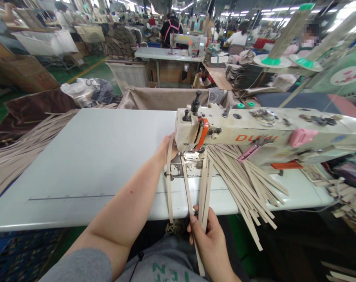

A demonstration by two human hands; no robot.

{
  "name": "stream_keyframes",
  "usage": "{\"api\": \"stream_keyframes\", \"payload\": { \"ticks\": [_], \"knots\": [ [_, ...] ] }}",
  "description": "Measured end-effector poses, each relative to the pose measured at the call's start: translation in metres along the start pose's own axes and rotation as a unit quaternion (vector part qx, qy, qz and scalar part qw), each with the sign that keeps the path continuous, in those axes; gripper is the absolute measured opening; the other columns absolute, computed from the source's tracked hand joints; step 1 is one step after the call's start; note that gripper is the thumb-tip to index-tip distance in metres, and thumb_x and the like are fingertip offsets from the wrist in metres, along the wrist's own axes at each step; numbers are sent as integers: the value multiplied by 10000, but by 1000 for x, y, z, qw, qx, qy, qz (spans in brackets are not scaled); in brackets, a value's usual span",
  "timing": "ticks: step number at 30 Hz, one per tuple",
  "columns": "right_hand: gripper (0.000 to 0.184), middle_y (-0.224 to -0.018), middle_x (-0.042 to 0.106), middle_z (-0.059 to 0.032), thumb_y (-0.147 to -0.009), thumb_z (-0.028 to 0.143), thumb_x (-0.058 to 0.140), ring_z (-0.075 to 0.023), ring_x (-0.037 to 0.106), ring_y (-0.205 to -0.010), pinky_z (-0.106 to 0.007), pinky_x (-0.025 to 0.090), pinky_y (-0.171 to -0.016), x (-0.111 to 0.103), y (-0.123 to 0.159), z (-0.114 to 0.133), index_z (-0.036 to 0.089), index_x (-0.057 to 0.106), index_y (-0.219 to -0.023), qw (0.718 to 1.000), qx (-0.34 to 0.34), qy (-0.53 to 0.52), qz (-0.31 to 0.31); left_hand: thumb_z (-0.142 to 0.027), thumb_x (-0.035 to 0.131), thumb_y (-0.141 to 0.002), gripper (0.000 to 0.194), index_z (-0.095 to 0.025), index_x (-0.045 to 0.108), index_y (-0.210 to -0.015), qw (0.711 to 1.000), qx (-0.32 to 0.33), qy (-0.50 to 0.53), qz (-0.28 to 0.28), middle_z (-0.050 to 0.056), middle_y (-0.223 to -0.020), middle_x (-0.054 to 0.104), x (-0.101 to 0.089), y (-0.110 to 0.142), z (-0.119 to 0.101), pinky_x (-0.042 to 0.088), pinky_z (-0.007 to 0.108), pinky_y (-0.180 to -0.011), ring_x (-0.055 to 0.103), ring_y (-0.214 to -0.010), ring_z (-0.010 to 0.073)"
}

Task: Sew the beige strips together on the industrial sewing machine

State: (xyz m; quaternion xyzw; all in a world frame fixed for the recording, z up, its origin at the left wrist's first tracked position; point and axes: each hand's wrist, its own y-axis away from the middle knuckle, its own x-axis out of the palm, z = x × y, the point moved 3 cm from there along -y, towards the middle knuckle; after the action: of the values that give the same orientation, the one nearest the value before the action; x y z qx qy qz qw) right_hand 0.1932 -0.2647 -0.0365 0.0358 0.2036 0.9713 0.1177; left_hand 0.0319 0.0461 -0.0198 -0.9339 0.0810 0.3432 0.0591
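Bottom center, right hand pinches strips, probably mid-feed at the sewing machine; next needs straight guiding. Left hand: can't tell, half hidden.

The single view looks forward and down from head height, close above the strips and surface, reaching to a far bench beyond.

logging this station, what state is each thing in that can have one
Left hand: partly hidden, grip unclear
Right hand: closed on held strips
Held strips: gripped, roughly straight
Loose strips: piled, fanned out
Sewing machine: running or stopped, cannot tell
Plastic bag: crumpled
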Motion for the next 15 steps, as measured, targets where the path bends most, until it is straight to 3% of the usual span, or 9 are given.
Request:
{"api": "stream_keyframes", "payload": {
  "ticks": [6,11,15],
  "knots": [
    [867,-672,719,58,-811,992,903,-173,607,-516,-309,467,-531,4,1,11,240,688,-1184,1000,8,18,-4,-156,716,-967,433,-185,865,-1373,999,-17,20,-19,139,-1532,860,-4,5,-3,633,522,-1315,772,-1503,410],
    [872,-675,729,54,-808,997,898,-172,617,-510,-303,457,-533,4,1,9,239,687,-1183,1000,7,25,-5,-160,733,-980,365,-202,888,-1308,998,14,45,-41,117,-1433,902,-7,11,-7,656,490,-1293,812,-1443,412],
    [850,-660,731,57,-819,985,903,-162,606,-480,-286,430,-500,3,-1,4,245,688,-1179,1000,-4,16,-13,-186,739,-1000,360,-207,884,-1330,998,-4,49,-42,125,-1436,901,-7,15,-8,676,483,-1272,809,-1447,406]
  ]
}}
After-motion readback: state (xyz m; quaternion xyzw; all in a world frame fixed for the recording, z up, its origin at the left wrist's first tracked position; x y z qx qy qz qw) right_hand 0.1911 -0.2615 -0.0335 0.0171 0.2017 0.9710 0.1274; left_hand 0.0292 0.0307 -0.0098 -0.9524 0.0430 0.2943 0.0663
